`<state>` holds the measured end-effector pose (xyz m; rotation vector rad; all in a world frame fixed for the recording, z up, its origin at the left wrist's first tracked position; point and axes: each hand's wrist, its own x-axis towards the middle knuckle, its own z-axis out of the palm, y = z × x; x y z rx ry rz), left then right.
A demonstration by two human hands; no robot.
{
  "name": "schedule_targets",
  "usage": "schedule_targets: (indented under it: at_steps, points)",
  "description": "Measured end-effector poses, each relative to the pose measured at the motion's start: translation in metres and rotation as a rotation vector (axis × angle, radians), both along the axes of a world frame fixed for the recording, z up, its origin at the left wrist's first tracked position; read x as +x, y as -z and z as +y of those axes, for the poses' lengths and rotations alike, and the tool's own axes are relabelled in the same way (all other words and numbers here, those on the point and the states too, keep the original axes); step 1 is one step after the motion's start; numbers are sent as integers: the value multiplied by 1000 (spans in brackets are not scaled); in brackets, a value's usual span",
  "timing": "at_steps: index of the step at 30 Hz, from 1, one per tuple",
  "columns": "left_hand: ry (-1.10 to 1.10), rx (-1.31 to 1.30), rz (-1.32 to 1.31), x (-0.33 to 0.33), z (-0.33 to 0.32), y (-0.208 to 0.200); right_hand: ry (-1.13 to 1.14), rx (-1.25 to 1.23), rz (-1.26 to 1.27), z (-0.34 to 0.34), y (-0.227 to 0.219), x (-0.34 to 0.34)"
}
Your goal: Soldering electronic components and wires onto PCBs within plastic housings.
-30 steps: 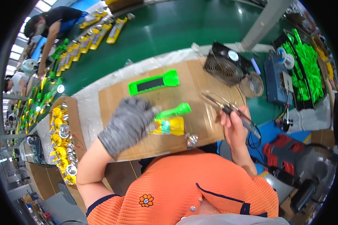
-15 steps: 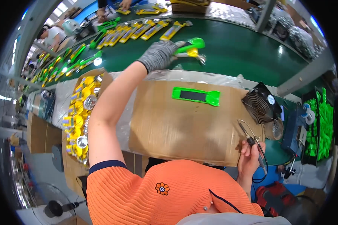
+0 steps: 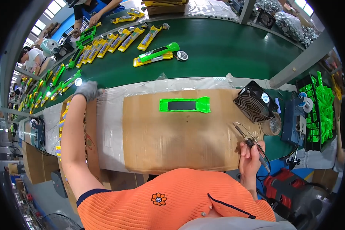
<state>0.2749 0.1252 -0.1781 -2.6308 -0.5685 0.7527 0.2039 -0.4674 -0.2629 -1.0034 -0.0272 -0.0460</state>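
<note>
My left hand, in a grey glove, is over the far end of an open carton. Its fingers are mostly out of sight, so what they do is unclear. Yellow parts show along the carton's left side, partly hidden by my forearm. My bare right hand grips a soldering iron with a thin curved metal tube beside its tip. On the cardboard sheet lies a green flashlight-shaped shell half with a dark rectangle inside, untouched. Beyond it on the green belt rests a green-and-yellow piece with a round silver reflector.
A black fan and a clear round dish stand right of the cardboard. Farther right are a blue box-shaped unit and a black crate of green parts. Yellow pieces line the belt; a co-worker's hand is beyond.
My left hand has let go of the green-and-yellow piece on the belt and swung left and back to the carton. The right hand keeps its hold on the soldering iron. The view has shifted.
</note>
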Motion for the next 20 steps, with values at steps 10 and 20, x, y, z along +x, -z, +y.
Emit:
schedule_targets:
  at_steps: [10,20]
  points:
    - [172,27,208,-9,27,16,14,-50,18,2,-3,-1]
    - [496,-407,-331,149,-86,17,30,-56,4,1,1,3]
